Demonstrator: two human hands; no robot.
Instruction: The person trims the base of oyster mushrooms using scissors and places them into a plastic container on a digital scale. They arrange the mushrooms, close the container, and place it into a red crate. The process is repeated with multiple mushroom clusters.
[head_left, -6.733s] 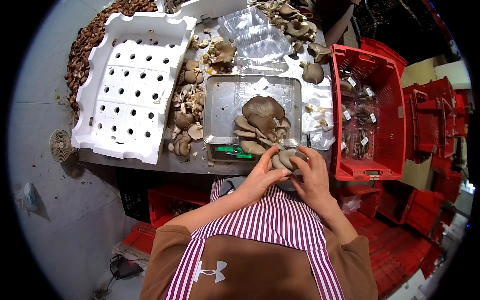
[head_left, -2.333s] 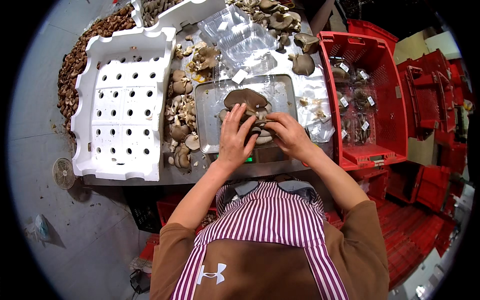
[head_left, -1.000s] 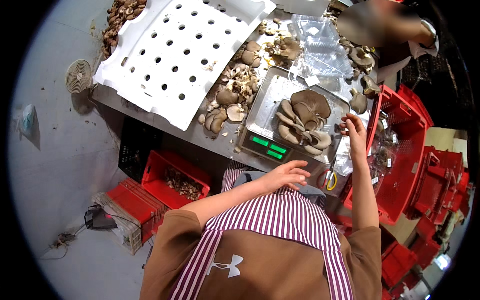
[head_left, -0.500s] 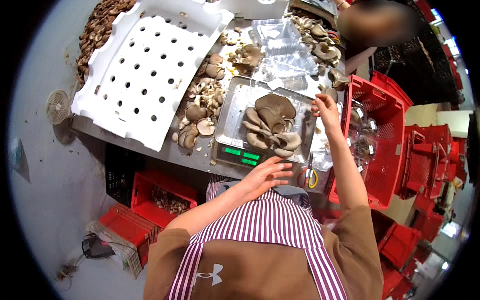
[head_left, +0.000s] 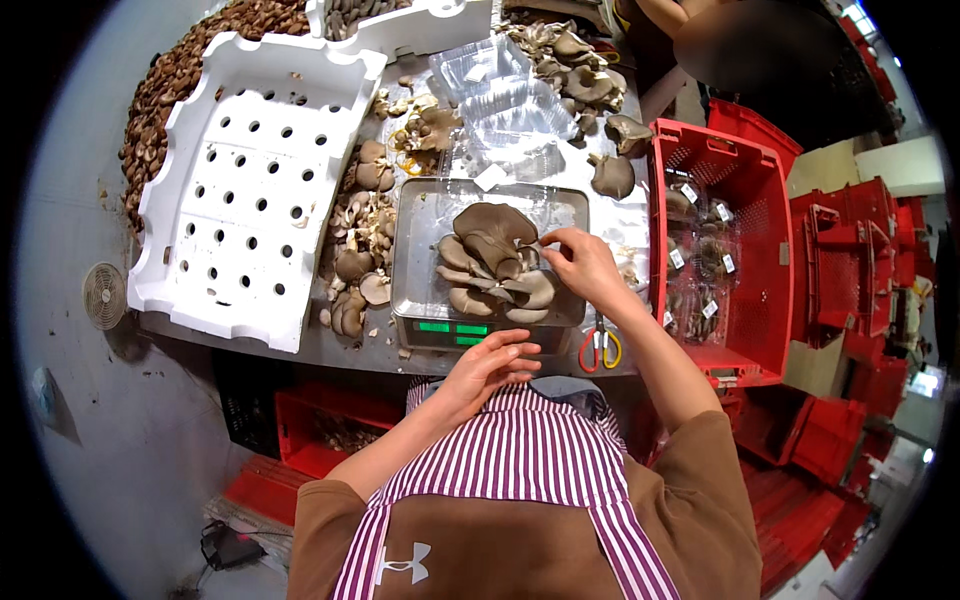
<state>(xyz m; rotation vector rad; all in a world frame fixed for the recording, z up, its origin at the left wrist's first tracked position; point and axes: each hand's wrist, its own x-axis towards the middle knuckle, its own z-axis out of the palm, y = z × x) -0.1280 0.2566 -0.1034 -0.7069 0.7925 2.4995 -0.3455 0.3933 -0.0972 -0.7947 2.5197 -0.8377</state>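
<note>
A cluster of grey-brown oyster mushrooms (head_left: 495, 240) lies in the shallow metal tray (head_left: 412, 250) of a weighing scale, whose green display (head_left: 452, 329) is lit. My right hand (head_left: 585, 265) is at the right edge of the cluster, thumb and forefinger pinched close together. Whether they grip a mushroom edge or a small bit is hidden. In front of the scale's display, my left hand (head_left: 488, 368) hovers with fingers stretched out and nothing in it. Scissors (head_left: 600, 350) with red and yellow handles lie right of the scale.
Loose oyster mushrooms (head_left: 360, 235) lie left of the scale beside a white foam crate (head_left: 230, 210) with holes. Clear plastic trays (head_left: 515, 110) are stacked behind. On the right, a red crate (head_left: 752, 250) holds packed mushrooms. A co-worker's arm (head_left: 662, 15) shows at the far right.
My right hand has moved left from the tray's right rim to the mushroom cluster. My left hand remains before the scale. The whole view has shifted, showing more of the red crate.
</note>
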